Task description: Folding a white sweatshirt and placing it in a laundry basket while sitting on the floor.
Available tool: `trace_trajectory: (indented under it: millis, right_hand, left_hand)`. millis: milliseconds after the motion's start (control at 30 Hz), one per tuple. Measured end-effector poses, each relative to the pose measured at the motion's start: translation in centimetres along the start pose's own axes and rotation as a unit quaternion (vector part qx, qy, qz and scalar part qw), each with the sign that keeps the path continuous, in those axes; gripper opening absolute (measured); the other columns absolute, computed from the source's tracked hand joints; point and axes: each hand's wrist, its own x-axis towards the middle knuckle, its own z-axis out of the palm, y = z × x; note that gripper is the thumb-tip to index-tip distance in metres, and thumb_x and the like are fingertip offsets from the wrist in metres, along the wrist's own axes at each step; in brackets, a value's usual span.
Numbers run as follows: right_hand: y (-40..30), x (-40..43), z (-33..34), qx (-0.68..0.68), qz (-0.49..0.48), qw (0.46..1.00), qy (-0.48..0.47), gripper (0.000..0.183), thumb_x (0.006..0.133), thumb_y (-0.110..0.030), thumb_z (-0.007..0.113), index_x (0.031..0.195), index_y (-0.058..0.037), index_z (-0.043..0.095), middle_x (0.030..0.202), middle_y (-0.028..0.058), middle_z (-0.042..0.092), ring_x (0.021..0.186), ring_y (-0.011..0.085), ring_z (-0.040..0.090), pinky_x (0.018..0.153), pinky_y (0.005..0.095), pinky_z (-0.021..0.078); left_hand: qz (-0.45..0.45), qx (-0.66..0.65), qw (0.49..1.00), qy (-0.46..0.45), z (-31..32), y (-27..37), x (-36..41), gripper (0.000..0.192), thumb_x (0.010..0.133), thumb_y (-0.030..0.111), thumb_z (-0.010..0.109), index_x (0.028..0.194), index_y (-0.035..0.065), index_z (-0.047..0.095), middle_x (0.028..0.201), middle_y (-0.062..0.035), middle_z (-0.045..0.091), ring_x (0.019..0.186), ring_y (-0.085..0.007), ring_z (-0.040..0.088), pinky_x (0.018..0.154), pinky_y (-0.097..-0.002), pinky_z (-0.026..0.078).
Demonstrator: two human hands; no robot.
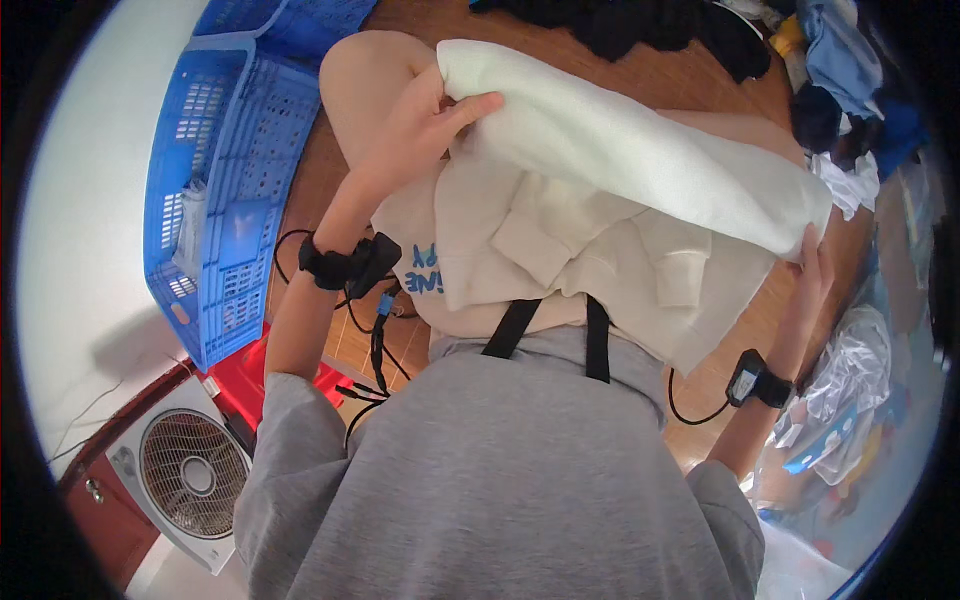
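A cream long-sleeved top point(585, 217), probably a sweatshirt, lies spread over my lap. Both ribbed sleeve cuffs rest on its middle, pointing towards me. Its far part is turned over into a broad, pale roll point(615, 142). My left hand point(420, 127) grips the roll's left end, thumb on top and the other fingers hidden beneath. At the lower right end of the roll, my right hand point(814, 266) pinches the cloth, partly hidden by it. Beige fabric with blue lettering point(424, 270) shows at the left; whether it belongs to my shorts, I cannot tell.
Blue plastic crates point(232, 195) stand along the wall on the left, near a red plastic item point(244, 375) and a box fan point(195, 472). Dark clothing point(630, 26) lies beyond my legs. Mixed garments point(840, 60) and clear plastic bags point(855, 390) line the right. Black cables point(379, 345) hang by my left side.
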Motion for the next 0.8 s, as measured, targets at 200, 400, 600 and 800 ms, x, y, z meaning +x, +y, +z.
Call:
trace_trajectory:
  millis: [200,400,600,800]
  right_hand:
    - [0.5,0.0,-0.1,-0.100,-0.045,0.993,-0.044,0.036,0.095,-0.034,0.057,0.102,-0.0007,0.066,0.080,-0.0008,0.060,0.071,0.0057,0.053,0.060,0.0214,0.0412]
    - [0.6,-0.2,0.4,-0.081,-0.056,0.994,-0.046,0.037,0.095,-0.035,0.056,0.107,-0.0010,0.064,0.083,-0.0005,0.062,0.072,0.0061,0.054,0.058,0.0212,0.0405]
    - [0.8,-0.4,0.5,-0.064,-0.031,0.997,-0.017,0.036,0.094,-0.036,0.057,0.107,-0.0024,0.065,0.086,-0.0013,0.063,0.072,0.0053,0.054,0.060,0.0214,0.0401]
    - [1.3,0.3,-0.8,-0.066,-0.001,0.997,-0.046,0.038,0.093,-0.037,0.059,0.108,-0.0035,0.066,0.086,-0.0020,0.063,0.074,0.0047,0.053,0.062,0.0208,0.0396]
  left_hand:
    - [-0.081,-0.081,0.993,-0.007,1.3,-0.3,-0.5,0.051,0.091,0.028,0.065,0.129,0.0008,0.044,0.113,-0.0057,0.058,0.102,-0.0125,0.054,0.087,-0.0263,0.044]
    - [0.007,0.073,0.987,-0.146,0.4,-1.9,-1.9,0.076,0.076,0.028,0.076,0.135,-0.0017,0.037,0.123,-0.0110,0.056,0.112,-0.0216,0.053,0.098,-0.0329,0.040]
    - [-0.006,0.096,0.984,-0.149,1.4,-1.4,-1.6,0.068,0.064,0.021,0.082,0.120,-0.0046,0.054,0.112,-0.0155,0.064,0.107,-0.0256,0.059,0.095,-0.0341,0.044]
    - [0.009,0.074,0.987,-0.146,0.6,-0.4,-1.9,0.059,0.064,0.017,0.082,0.113,-0.0046,0.059,0.106,-0.0134,0.067,0.095,-0.0228,0.062,0.085,-0.0325,0.048]
